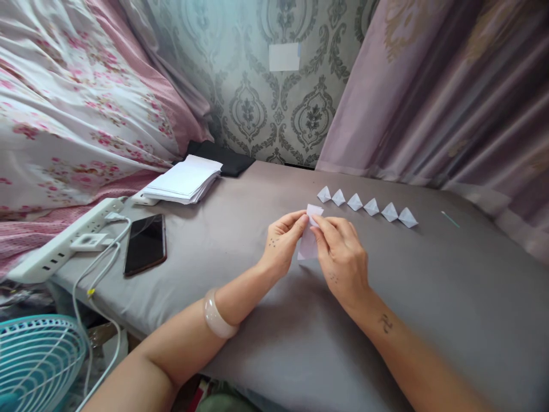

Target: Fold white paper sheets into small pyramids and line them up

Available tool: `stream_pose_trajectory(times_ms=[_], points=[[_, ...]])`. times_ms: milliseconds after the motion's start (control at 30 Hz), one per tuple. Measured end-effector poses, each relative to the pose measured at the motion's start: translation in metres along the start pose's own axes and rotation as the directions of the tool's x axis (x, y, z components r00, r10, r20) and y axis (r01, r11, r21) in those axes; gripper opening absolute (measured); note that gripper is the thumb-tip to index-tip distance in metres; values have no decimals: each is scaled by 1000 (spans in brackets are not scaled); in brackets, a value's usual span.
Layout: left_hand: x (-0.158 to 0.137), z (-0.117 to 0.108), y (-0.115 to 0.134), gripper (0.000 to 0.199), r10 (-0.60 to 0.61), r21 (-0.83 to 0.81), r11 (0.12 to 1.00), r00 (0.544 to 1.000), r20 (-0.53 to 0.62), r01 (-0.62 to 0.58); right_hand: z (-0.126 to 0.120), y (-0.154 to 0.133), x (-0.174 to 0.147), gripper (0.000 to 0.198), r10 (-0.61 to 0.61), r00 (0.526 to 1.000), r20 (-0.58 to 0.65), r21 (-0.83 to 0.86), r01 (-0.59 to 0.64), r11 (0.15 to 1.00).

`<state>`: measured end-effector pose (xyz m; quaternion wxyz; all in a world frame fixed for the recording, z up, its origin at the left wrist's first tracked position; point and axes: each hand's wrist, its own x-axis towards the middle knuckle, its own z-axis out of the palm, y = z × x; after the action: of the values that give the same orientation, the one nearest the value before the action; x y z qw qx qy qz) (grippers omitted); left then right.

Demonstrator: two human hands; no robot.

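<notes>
Near the frame's centre, our left hand (281, 240) and right hand (343, 252) pinch a narrow white paper strip (307, 247); to the right, six pointed folded-paper shapes (372, 207) sit in a row on faintly wrinkled grey cloth (229, 240).

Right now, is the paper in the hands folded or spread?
Apparently folded: the paper shows as a narrow strip between left hand and right hand; how fully, cannot tell.

I can read no words, brands or numbers; the only sign is a dark hooked cross (385, 324) on my right forearm (418, 361).
</notes>
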<state>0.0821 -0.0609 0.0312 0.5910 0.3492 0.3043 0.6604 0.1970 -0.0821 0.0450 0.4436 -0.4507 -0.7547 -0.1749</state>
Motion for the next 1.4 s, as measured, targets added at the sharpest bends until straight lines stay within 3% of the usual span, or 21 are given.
stream_pose_trajectory(times_ms=[333,533,767,900,1167,1400], points=[[-2,-1,-1,30,31,-8,1000,997,65,-30,0,2,1,37,-24,999,37,-60,26,998],[-2,-1,-1,30,37,28,999,998,41,-39,1,1,1,36,-1,999,54,-65,5,998],[-3,0,2,27,35,15,999,997,71,-36,2,1,6,30,150,987,62,131,-157,979],[-3,1,3,27,42,20,999,992,119,-45,3,0,12,24,247,969,33,145,-249,958],[1,0,3,28,58,40,997,988,145,-64,7,-1,25,18,239,967,90,118,-248,961],[2,-1,4,27,68,33,997,989,128,-73,10,-6,21,20,216,975,50,127,-221,967]])
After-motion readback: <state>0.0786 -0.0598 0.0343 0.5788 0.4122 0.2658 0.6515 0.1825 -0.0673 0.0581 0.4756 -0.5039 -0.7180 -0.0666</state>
